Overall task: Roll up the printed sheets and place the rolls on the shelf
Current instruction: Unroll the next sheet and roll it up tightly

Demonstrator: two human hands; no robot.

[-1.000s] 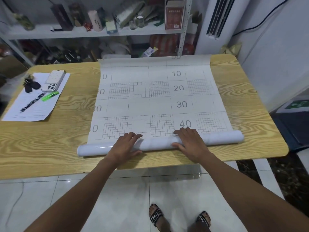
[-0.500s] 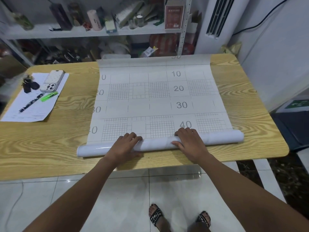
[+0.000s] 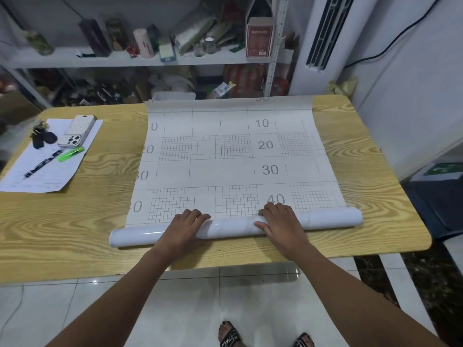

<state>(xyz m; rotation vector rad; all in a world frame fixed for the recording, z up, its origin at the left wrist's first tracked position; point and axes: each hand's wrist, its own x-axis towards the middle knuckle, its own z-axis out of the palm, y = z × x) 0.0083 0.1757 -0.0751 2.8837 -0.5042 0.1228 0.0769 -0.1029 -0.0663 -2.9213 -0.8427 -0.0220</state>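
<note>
A large white printed sheet (image 3: 233,156) with grids and numbers lies flat on the wooden table (image 3: 75,221). Its near end is wound into a glossy white roll (image 3: 233,227) that runs across the table close to the front edge. My left hand (image 3: 184,230) lies over the roll left of centre, fingers draped across the top and thumb on the near side. My right hand (image 3: 280,225) holds it right of centre in the same way, with its fingertips at the printed "40". The white metal shelf (image 3: 120,60) stands behind the table, crowded with items.
At the table's far left, a paper form (image 3: 50,169) carries a phone (image 3: 77,131), keys (image 3: 42,137), a black pen (image 3: 42,164) and a green marker (image 3: 71,154). A white air-conditioner column (image 3: 323,41) stands at the back right. Bare wood flanks the sheet.
The roll and both hands have crept a little farther onto the sheet; my right fingertips now touch the "40". Nothing else has moved.
</note>
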